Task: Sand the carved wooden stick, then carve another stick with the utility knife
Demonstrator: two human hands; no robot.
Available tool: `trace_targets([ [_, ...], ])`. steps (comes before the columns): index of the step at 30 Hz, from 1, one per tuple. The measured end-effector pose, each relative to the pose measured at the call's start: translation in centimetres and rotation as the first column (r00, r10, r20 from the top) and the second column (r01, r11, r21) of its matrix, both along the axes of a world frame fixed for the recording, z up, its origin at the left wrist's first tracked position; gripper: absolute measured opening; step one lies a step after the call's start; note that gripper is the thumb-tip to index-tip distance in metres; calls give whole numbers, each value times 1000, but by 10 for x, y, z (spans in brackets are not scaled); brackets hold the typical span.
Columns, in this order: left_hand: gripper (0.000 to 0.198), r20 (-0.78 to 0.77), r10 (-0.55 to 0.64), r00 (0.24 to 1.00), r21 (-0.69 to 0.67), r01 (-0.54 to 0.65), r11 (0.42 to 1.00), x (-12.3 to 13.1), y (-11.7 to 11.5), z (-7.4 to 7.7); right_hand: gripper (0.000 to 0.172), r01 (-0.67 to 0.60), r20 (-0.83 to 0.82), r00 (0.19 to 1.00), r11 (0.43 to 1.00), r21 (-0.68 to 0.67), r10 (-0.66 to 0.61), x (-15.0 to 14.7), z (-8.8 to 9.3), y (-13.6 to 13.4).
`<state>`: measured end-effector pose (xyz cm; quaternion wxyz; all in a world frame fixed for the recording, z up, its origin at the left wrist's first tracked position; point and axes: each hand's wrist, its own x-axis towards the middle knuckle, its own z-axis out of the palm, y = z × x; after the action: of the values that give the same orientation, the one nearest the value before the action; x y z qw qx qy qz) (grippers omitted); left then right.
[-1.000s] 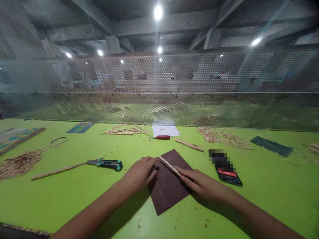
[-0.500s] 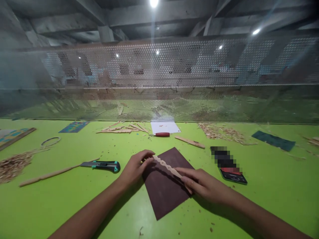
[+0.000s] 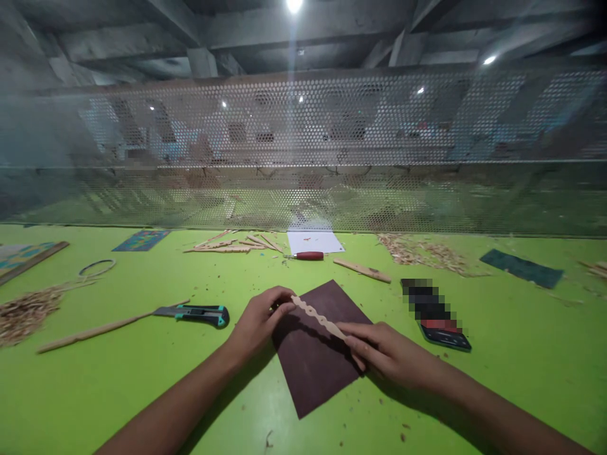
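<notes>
A slim carved wooden stick (image 3: 318, 316) with a wavy outline and small holes slants across the middle of the head view. My left hand (image 3: 264, 314) pinches its far left end between thumb and fingers. Around its near right end, my right hand (image 3: 384, 351) is closed. Beneath the stick lies a dark brown square sheet (image 3: 315, 379), which looks like sandpaper, with the stick's shadow on it. Whether the stick touches the sheet I cannot tell. To the left, a black and teal box cutter (image 3: 202, 315) rests with its blade over a longer thin wooden stick (image 3: 95, 335).
Behind the sheet lie a red-handled tool (image 3: 308, 256), a flat wooden piece (image 3: 363, 270), white paper (image 3: 315, 242) and several carved sticks (image 3: 222, 248). A phone (image 3: 446, 335) is at right. Wood shavings (image 3: 28, 309) are heaped at left. A perforated screen (image 3: 303, 145) borders the table's back.
Both hands and the carved stick hold almost the same position. The view has shifted very slightly; nothing was taken up or let go.
</notes>
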<state>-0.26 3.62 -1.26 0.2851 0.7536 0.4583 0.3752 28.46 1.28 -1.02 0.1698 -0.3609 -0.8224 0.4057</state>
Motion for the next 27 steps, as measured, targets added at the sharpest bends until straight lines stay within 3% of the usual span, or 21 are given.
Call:
trace_targets([
  [9,20,-32,-79,996,6,79,997,0,-3,-1,46,-12,35,999,998,68,9,2,2,-2],
  [20,24,-133,-97,986,17,100,995,-9,3,1,48,151,138,970,941,301,-200,21,-15,20],
  [27,39,-168,-155,974,-22,153,988,-3,-1,4,41,145,135,971,932,332,-199,22,-16,26],
])
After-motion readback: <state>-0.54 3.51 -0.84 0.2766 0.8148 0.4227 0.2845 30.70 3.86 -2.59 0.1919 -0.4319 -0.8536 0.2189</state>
